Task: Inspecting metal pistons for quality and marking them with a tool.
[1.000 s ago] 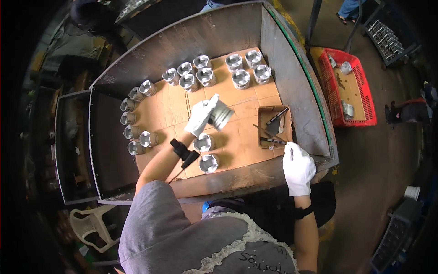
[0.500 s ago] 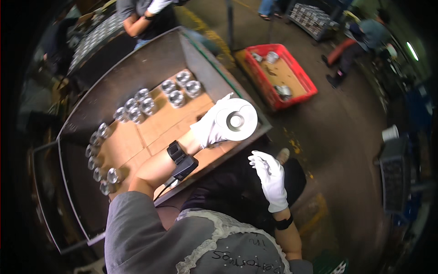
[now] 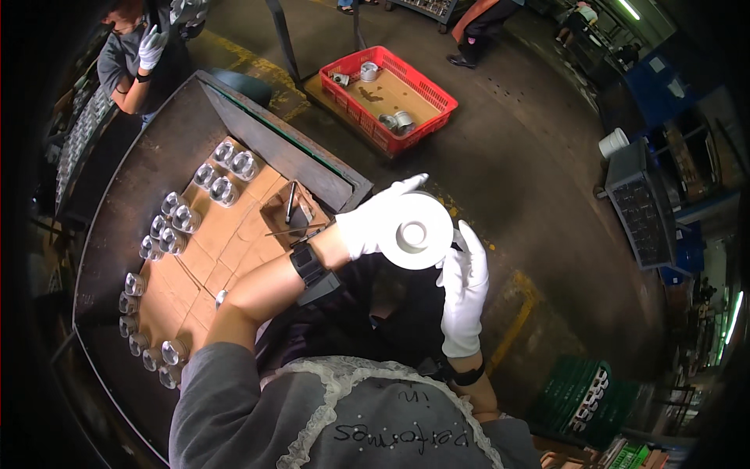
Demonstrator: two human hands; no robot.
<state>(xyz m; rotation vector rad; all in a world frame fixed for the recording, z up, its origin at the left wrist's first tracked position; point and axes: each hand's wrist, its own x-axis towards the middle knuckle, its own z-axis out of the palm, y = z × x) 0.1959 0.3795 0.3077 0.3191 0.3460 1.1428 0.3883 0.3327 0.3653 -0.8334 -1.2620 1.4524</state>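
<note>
My left hand [image 3: 373, 227], in a white glove, grips a round pale metal piston [image 3: 431, 248] from its left side. The piston's bright top, with a raised ring in the middle, faces up toward me. My right hand [image 3: 466, 289], also gloved in white, is at the lower right rim of the piston. Its fingers point up and are slightly bent and apart; whether they touch the rim is hard to tell. Several similar metal pistons [image 3: 223, 191] stand in groups on cardboard [image 3: 205, 248] inside a metal bin to my left.
The metal bin [image 3: 137, 187] has a raised wall. Inside its near corner sits a small cardboard box [image 3: 273, 215] with a dark tool [image 3: 291, 202]. Beyond is a red crate [image 3: 391, 141] holding a few metal parts. A gloved co-worker [image 3: 129, 78] is at the far left.
The view has swung to the right, so the bin and crate appear further left. My right hand has come up to the piston's rim; my left hand still holds the piston.
</note>
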